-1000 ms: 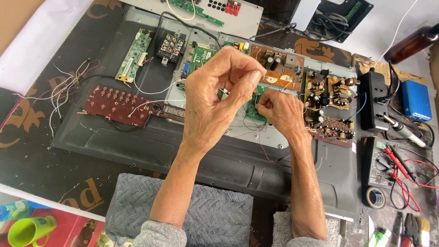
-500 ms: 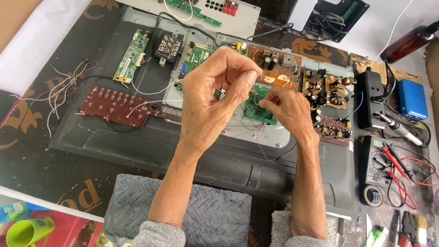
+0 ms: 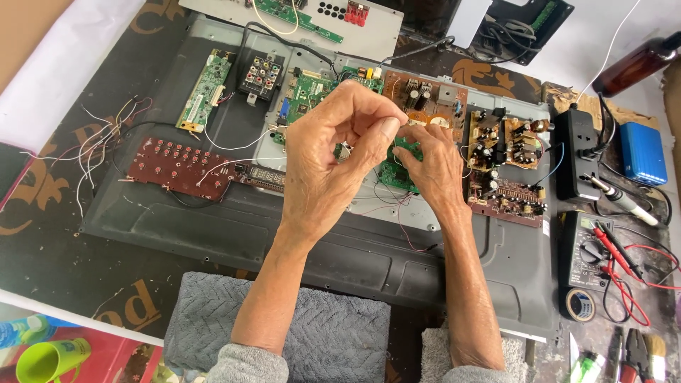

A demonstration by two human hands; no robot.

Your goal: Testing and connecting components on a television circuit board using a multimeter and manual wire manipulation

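Above grey chassis (image 3: 298,234), centre frame: L hand (image 3: 333,167) raised, fingers pinched on small metal part (image 3: 345,150). R hand (image 3: 429,167) just beside, fingers down on green circuit board (image 3: 391,176), touching; can't tell if gripping anything. Brown power board (image 3: 425,99) behind hands. Red button board (image 3: 177,167) to left w/ loose wires. Multimeter (image 3: 589,252), red probes at right on worktop.

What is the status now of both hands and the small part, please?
Left hand raised, grip pinched on small metal part. Right hand fingers down on green circuit board. Loose thin wires beside the board.
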